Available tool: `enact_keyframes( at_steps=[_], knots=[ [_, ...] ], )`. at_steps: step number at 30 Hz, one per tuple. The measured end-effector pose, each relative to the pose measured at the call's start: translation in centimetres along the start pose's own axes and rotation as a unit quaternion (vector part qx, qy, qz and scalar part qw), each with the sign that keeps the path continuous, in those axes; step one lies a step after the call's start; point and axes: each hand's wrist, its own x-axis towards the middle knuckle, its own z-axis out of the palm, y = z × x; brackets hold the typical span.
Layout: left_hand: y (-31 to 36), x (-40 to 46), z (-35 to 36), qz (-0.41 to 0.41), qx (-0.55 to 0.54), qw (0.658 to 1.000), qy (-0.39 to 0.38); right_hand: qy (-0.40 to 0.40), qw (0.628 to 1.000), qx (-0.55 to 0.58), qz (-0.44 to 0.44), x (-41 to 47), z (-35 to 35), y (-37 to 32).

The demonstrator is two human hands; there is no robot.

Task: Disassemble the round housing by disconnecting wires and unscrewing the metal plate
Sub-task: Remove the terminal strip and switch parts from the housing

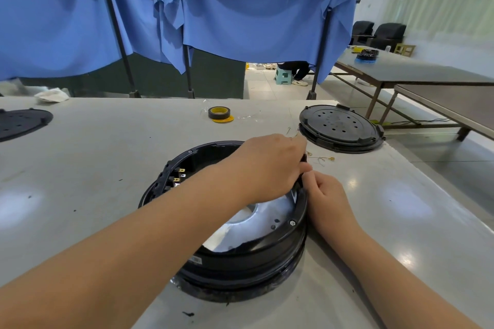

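The round housing (pixel 240 256) is lying on the desk (pixel 93 147), its far-right rim being pinched by both the left hand (pixel 270 165) and right hand (pixel 324 195). Rigid, fairly heavy plastic is judged; the rim is offering the firmest hold.

Tape roll (pixel 219 113) on table (pixel 107 147), blue cloth (pixel 240 21) hanging behind

The round black plastic housing (pixel 240 256) under my fingers (pixel 307 168) looked glossy, and the silver metal plate (pixel 256 224) inside it shone smooth and bright. The pale grey surface (pixel 107 168) was smooth with a dull sheen. The perforated black plastic lid (pixel 339 125) was matt; the hanging blue cloth (pixel 240 21) had frayed edges.
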Motion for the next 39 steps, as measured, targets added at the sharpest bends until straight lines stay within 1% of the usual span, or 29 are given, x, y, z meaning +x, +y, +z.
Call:
enact_keyframes(
  at_steps=[3, 5, 6, 8, 9, 11, 13, 15, 16, 18, 20, 23, 25, 27, 30, 36, 39],
  knots=[
    [0.1, -0.6, 0.7, 0.048, 0.080, 0.994, 0.056, -0.009, 1.000, -0.004, -0.016, -0.2, -0.1, -0.5],
    [0.0, -0.6, 0.9, 0.056, 0.094, 0.992, 0.063, -0.001, 1.000, -0.008, -0.019, -0.3, -0.1, -0.5],
    [-0.1, -0.5, 0.8, 0.038, 0.069, 0.995, 0.054, 0.005, 1.000, -0.011, -0.015, -0.3, -0.1, -0.4],
    [-0.4, -0.1, 0.1, -0.017, -0.037, 0.999, 0.012, 0.008, 1.000, -0.024, -0.002, -0.2, -0.2, -0.2],
    [-0.6, 0.1, -0.1, -0.040, -0.101, 0.994, -0.005, 0.003, 1.000, -0.030, 0.003, -0.2, -0.2, -0.3],
    [-0.8, 0.3, 0.0, -0.076, -0.198, 0.977, -0.010, -0.007, 1.000, -0.028, 0.006, -0.2, -0.4, -0.6],
    [-0.8, 0.2, 0.4, -0.102, -0.253, 0.962, 0.003, -0.013, 1.000, 0.011, 0.002, -0.3, -0.6, -1.4],
    [-0.9, 0.0, 0.8, -0.120, -0.269, 0.955, 0.019, -0.018, 0.996, 0.091, 0.008, -0.4, -0.7, -2.3],
    [-1.0, -0.2, 0.8, -0.124, -0.264, 0.956, 0.024, -0.026, 0.991, 0.128, 0.014, -0.5, -0.8, -2.7],
    [-1.1, -0.8, 0.6, -0.121, -0.242, 0.963, 0.018, -0.052, 0.987, 0.152, 0.025, -0.5, -1.1, -3.2],
    [-1.4, -1.6, 0.4, -0.101, -0.205, 0.973, -0.016, -0.058, 0.986, 0.153, 0.039, -0.5, -1.2, -3.5],
    [-1.9, -2.7, 0.6, -0.084, -0.084, 0.989, -0.091, -0.040, 0.988, 0.143, 0.041, -0.5, -1.4, -3.9],
    [-2.3, -3.4, 1.3, -0.104, -0.042, 0.983, -0.145, -0.039, 0.993, 0.108, 0.024, -0.5, -1.5, -4.1],
    [-2.6, -4.1, 2.1, -0.125, -0.037, 0.972, -0.193, -0.036, 0.997, 0.073, -0.006, -0.6, -1.5, -4.1],
    [-2.9, -4.6, 3.0, -0.155, -0.039, 0.954, -0.254, -0.027, 0.997, 0.068, -0.032, -0.8, -1.4, -4.1],
    [-3.0, -4.5, 3.0, -0.159, -0.042, 0.951, -0.263, 0.024, 0.991, 0.077, -0.110, -0.5, -2.1, -3.7],
    [-2.8, -4.5, 3.0, -0.159, -0.042, 0.950, -0.266, 0.058, 0.989, 0.089, -0.107, -0.2, -2.8, -3.3]
  ],
)
